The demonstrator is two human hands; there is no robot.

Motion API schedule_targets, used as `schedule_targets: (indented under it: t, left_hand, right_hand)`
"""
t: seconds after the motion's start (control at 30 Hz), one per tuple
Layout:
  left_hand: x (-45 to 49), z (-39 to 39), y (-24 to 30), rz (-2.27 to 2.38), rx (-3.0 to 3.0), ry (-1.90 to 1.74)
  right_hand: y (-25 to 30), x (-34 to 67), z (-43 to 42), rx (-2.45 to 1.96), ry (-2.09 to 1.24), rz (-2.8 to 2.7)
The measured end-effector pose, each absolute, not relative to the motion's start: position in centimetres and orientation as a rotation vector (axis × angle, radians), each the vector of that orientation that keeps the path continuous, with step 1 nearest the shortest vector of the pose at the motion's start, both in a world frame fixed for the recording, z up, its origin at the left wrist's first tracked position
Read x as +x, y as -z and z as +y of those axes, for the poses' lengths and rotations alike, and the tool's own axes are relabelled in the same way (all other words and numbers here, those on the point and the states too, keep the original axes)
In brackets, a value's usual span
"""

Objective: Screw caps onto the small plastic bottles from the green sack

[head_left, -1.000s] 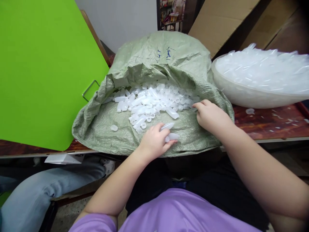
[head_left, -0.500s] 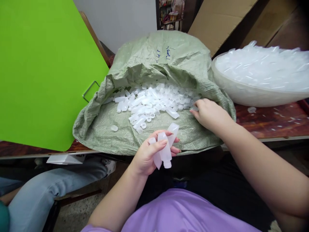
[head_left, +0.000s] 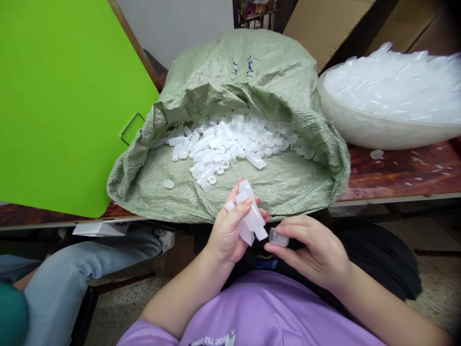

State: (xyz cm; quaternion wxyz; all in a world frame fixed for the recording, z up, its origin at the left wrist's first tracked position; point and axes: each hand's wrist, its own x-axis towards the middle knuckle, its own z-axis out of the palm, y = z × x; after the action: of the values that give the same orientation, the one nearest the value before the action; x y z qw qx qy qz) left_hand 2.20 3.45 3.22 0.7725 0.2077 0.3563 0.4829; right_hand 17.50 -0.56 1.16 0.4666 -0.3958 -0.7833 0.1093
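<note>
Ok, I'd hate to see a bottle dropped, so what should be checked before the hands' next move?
1. Left hand grip on the small bottles: ok, closed round them.
2. Right hand grip on the cap: ok, pinched at the tips.
3. Cap in line with the lowest bottle's neck: not ok, beside it, apart.
4. That neck uncovered: ok.
5. Cap right way round: cannot tell.

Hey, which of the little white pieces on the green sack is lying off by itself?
The small round piece on the sack's left side, apart from the heap, with bare weave around it.
</note>
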Motion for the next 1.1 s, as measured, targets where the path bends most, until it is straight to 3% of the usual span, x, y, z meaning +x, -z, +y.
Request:
schedule_targets:
  t: [0.3,0.5,0.7,0.97,1.1]
  left_hand:
    - [4.4,2.4,-2.6,0.818,0.442,-1.367]
    - [3.3,2.7,-2.3,0.799,0.664,-1.174]
    - [3.6,3.0,-1.6,0.854,0.507,-1.082]
    - [4.1,3.1,-1.1,0.861,0.422,-1.043]
    - [4.3,2.7,-1.4,0.882,0.533,-1.137]
  right_hand:
    - [-0.1,17.1,-0.6,-0.971,0.155,-1.881]
    - [0.5,19.3,-0.2,-0.996,0.144,-1.8]
    - [0.9,20.0,-0.1,-1.141,-0.358,-1.814]
    - [0.3,19.1,0.0,-1.157,-0.317,-1.79]
    - [-0.1,19.0,0.4,-1.327,-0.803,-1.649]
